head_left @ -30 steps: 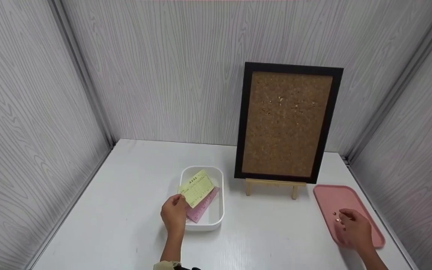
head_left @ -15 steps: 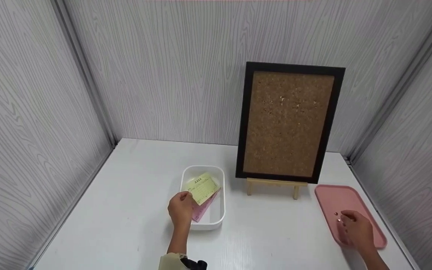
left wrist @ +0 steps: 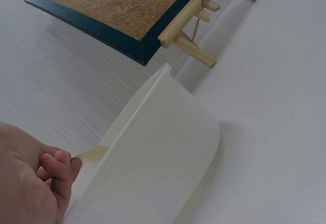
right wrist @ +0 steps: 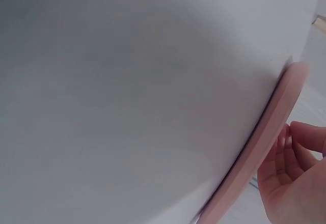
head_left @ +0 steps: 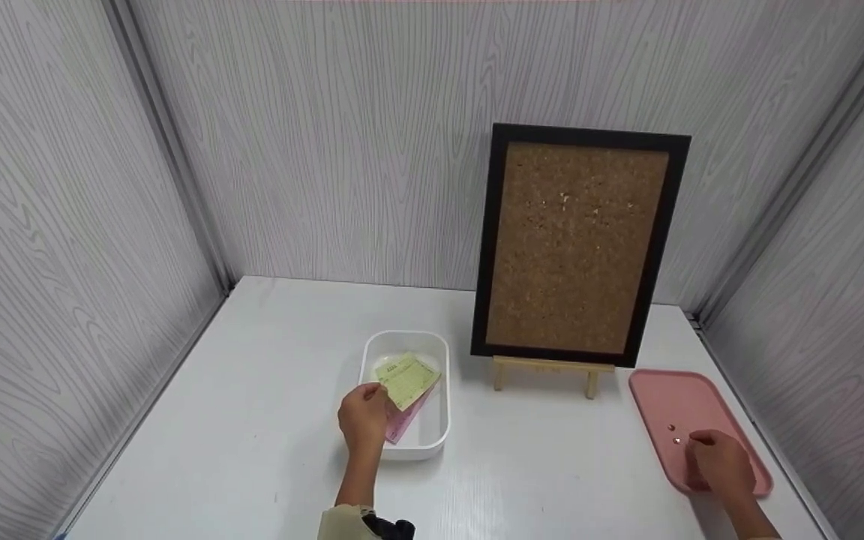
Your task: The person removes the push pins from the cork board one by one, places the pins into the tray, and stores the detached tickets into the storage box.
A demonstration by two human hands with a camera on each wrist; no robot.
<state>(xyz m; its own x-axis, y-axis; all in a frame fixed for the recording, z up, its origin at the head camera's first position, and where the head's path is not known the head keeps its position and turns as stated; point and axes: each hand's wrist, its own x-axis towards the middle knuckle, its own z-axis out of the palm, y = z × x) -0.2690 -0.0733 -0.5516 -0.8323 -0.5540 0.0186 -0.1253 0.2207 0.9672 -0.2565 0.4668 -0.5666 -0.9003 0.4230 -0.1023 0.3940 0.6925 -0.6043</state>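
My left hand (head_left: pixel 363 416) pinches the near corner of a yellow printed paper slip (head_left: pixel 409 381) between thumb and fingers. The slip is inside a white tub (head_left: pixel 432 450), over a pink slip (head_left: pixel 404 425). In the left wrist view a bit of the yellow slip (left wrist: pixel 93 154) shows between the fingertips and the tub wall (left wrist: pixel 153 147). My right hand (head_left: pixel 722 460) is low over the pink tray (head_left: pixel 676 390), thumb and forefinger tips close together. Two small shiny tacks (head_left: pixel 676 441) lie just left of it. Whether anything is between those fingertips is hidden.
A black-framed cork board (head_left: pixel 574 247) stands on a small wooden easel (head_left: pixel 552 365) behind the tub and tray. Grey wood-grain panels (head_left: pixel 327 135) enclose the white table (head_left: pixel 274 352) at the back and both sides.
My left hand has moved right and the yellow slip has sunk lower into the tub. My right hand has shifted slightly down and right, and a small tack beside its fingers is out of sight.
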